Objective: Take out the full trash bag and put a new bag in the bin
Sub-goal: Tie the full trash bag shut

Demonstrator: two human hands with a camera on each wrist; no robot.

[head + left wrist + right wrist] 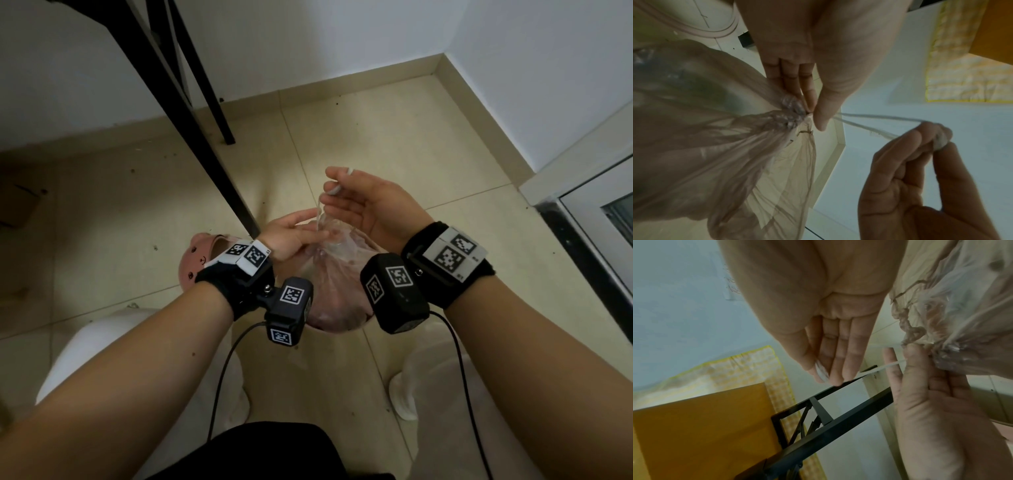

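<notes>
a: the gathered neck of the trash bag point(789, 112) is pinched by the left hand point(294, 236) between fingertips and thumb, while the drawstring point(869, 123) is pinched by the right hand point(363, 202), thumb against bent fingers, and drawn out taut to the side.

b: and where is the bag itself found?

a: it is seen low between the two wrists in the head view, seated in the mouth of the pink bin point(202, 260) on the tiled floor point(394, 137), beside a black table leg point(191, 113). it has not yet been lifted out.

b: how should the cinching be done well?

a: the neck is best kept held firm close to the puckered hem, so that the string is pulled against a fixed point and not against the thin film. a steady pull along the line of the string is judged safer than a jerk, since the plastic looks thin and could be torn. once the mouth is fully closed, a knot would likely be wanted before lifting.

b: what is held in the containers?

a: pinkish, crumpled contents are seen dimly through the translucent film; what they are cannot be told. the inside of the bin is hidden by the bag. no new bag can be made out for certain.
</notes>
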